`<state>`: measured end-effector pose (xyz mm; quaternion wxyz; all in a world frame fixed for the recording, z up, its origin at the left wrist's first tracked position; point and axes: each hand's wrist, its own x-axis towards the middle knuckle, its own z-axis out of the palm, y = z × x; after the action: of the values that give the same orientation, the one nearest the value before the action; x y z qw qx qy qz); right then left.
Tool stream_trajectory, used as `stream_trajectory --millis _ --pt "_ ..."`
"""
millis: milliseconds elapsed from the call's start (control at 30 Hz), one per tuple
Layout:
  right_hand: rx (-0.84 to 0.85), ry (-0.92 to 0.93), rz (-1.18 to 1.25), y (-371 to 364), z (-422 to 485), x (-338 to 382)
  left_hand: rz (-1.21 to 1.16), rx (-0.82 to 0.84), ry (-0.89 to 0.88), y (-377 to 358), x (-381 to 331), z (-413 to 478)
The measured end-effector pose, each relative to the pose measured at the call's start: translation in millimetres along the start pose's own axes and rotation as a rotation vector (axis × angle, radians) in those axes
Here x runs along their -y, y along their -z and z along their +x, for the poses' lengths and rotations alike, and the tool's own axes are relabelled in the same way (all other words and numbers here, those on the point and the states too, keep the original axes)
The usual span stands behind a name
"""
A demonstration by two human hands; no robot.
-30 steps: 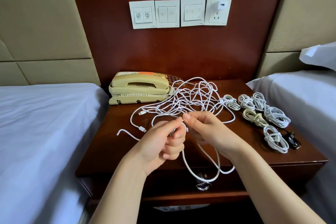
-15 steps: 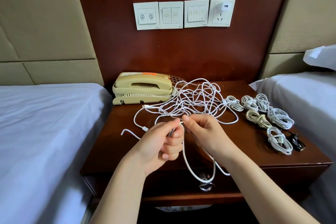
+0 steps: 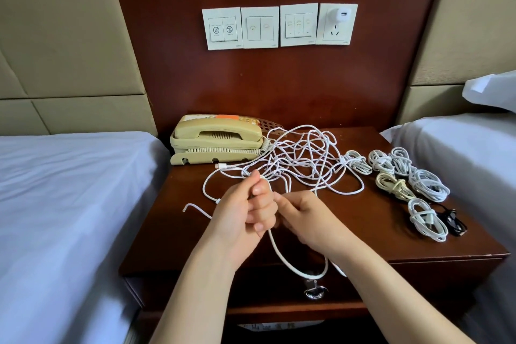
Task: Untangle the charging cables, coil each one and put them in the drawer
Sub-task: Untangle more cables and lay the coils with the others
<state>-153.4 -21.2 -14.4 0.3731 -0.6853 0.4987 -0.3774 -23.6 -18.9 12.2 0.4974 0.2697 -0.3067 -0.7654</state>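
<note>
Left hand (image 3: 245,212): your fingers are curled tight round the white cable (image 3: 280,253), centre of the frame.
Right hand (image 3: 310,220): just beside it, your fingertips pinch the same cable (its loop hangs in front of the drawer (image 3: 251,290)).
Tangle (image 3: 304,156): lies loose on the nightstand (image 3: 173,220), just above your hands.
Coiled cables (image 3: 427,184): right of frame, grouped on the nightstand top.

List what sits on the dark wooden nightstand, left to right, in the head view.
Beige corded telephone → loose tangle of white charging cables → cluster of coiled white and cream cable bundles → small black coiled cable.
</note>
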Motion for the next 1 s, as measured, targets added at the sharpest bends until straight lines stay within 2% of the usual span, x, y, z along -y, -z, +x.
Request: stream_trajectory --millis 67,200,300,400,533,667,733,833,933,1000 --pt "-0.023 0.060 -0.153 2.2 -2.2 3.1 -0.027 -0.034 0.001 -0.7 0.5 0.4" --pt "-0.016 0.058 -0.369 1.6 -7.1 9.9 -0.075 -0.085 -0.011 -0.4 0.0 1.1" --pt "0.041 0.072 -0.587 -3.1 -13.4 18.4 -0.099 -0.121 -0.034 -1.0 -1.1 2.4" --pt "0.108 0.140 -0.873 -3.2 -21.7 29.0 -0.036 -0.193 -0.077 -0.7 -0.2 6.2" --pt "0.147 0.240 -1.032 -3.9 -29.5 38.0 0.071 -0.269 -0.154 1.0 1.7 11.1" --pt "0.154 0.290 -1.017 -9.4 -32.7 42.1 0.398 -0.387 -0.290 8.2 6.4 15.7" --pt "0.135 0.322 -0.949 -6.6 -33.8 45.9 0.468 -0.433 -0.314 10.5 6.0 16.8" --pt "0.067 0.380 -0.718 4.1 -33.6 52.3 0.580 -0.448 -0.323 9.0 3.2 14.6" --pt "-0.009 0.355 -0.506 12.1 -27.0 49.2 0.752 -0.427 -0.276 5.1 6.3 11.6" --pt "-0.039 0.323 -0.373 15.7 -21.9 44.2 0.717 -0.366 -0.214 1.8 10.9 9.5"
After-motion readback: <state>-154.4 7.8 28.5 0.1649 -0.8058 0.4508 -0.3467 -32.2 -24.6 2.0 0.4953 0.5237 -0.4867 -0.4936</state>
